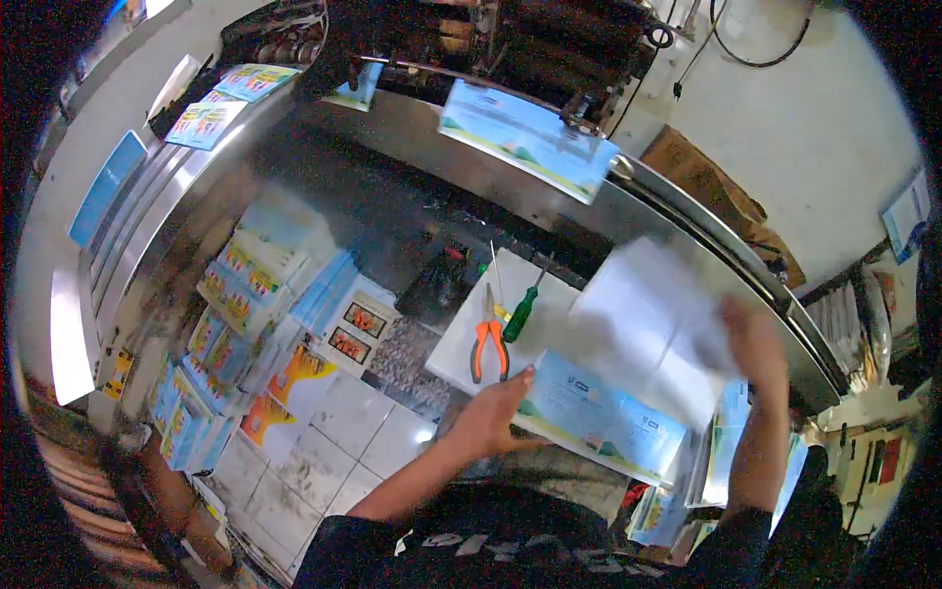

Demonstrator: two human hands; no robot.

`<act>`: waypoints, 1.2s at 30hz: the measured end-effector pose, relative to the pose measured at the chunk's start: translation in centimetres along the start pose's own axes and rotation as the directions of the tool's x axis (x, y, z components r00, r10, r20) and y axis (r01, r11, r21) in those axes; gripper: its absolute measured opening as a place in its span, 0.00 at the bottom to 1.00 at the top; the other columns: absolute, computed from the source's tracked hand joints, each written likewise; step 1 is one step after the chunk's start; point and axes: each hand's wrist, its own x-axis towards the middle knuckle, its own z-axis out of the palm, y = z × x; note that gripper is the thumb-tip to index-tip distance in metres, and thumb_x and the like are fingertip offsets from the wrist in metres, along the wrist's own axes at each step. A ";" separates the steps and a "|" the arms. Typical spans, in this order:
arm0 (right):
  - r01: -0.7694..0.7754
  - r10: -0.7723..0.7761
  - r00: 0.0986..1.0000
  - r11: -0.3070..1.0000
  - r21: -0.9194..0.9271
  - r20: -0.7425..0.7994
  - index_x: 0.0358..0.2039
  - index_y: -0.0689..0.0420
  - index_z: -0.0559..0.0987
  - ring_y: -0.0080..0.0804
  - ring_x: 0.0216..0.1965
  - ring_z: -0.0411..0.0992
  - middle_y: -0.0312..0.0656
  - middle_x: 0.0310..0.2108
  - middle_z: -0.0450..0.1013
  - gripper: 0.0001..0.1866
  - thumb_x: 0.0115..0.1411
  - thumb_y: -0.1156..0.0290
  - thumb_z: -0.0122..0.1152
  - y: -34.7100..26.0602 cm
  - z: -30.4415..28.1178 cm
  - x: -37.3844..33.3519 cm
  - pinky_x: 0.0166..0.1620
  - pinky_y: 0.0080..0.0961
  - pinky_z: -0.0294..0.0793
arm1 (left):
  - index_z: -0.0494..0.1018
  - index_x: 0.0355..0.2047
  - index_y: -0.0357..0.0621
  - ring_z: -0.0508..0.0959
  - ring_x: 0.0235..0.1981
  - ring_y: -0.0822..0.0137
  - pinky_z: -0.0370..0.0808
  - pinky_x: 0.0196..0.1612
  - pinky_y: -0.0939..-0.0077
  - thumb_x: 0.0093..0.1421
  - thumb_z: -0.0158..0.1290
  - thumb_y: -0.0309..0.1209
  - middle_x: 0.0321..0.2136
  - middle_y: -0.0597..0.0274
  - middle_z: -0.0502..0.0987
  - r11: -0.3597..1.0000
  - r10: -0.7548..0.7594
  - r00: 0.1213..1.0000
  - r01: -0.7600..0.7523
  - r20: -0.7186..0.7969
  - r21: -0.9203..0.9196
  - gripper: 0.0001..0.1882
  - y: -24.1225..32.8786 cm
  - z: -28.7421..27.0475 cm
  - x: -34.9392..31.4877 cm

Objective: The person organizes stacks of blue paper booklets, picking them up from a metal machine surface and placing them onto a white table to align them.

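My left hand [488, 417] grips the near left edge of a pale blue printed booklet [603, 417] that lies open in front of me. Blurred by motion at the right, my right hand [754, 339] holds up a white sheet [653, 304] above that booklet. The sheet is also smeared by movement. Just left of the booklet lie orange-handled pliers [488, 344] and a green-handled screwdriver [520, 314] on a white board [461, 353].
A curved metal conveyor rail [392, 128] carries more blue printed booklets [525, 137] across the back. Stacks of colourful booklets [245, 294] stand on the tiled floor [324, 432] at left. More booklets [721, 461] are piled at lower right.
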 end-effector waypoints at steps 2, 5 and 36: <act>0.179 -0.051 0.856 0.963 0.202 -0.514 0.51 0.54 0.76 0.47 0.47 0.75 0.51 0.46 0.75 0.19 0.60 0.78 0.47 1.4 -2.4 4.1 0.49 0.35 0.73 | 0.56 0.59 0.26 0.68 0.57 0.43 0.65 0.59 0.59 0.43 0.68 0.48 0.60 0.37 0.61 1.000 -0.014 1.000 0.014 0.011 -0.009 0.52 -0.2 0.0 -0.1; 0.124 -0.104 0.646 0.992 -0.031 -0.757 0.54 0.52 0.74 0.44 0.52 0.72 0.47 0.53 0.72 0.24 0.60 0.83 0.43 2.1 -2.6 8.4 0.54 0.34 0.71 | 0.58 0.58 0.27 0.68 0.56 0.43 0.66 0.59 0.58 0.43 0.68 0.48 0.60 0.37 0.61 1.000 -0.023 1.000 0.023 -0.012 0.005 0.51 -0.4 0.0 -0.3; 0.374 -0.493 0.832 0.836 0.401 0.254 0.56 0.59 0.69 0.52 0.54 0.67 0.54 0.57 0.65 0.33 0.51 0.61 0.66 -6.3 8.7 -11.3 0.58 0.39 0.67 | 0.61 0.56 0.32 0.73 0.47 0.45 0.69 0.49 0.55 0.50 0.60 0.51 0.52 0.42 0.70 0.971 0.222 0.876 -0.161 -0.428 0.174 0.42 -1.5 -1.9 -0.6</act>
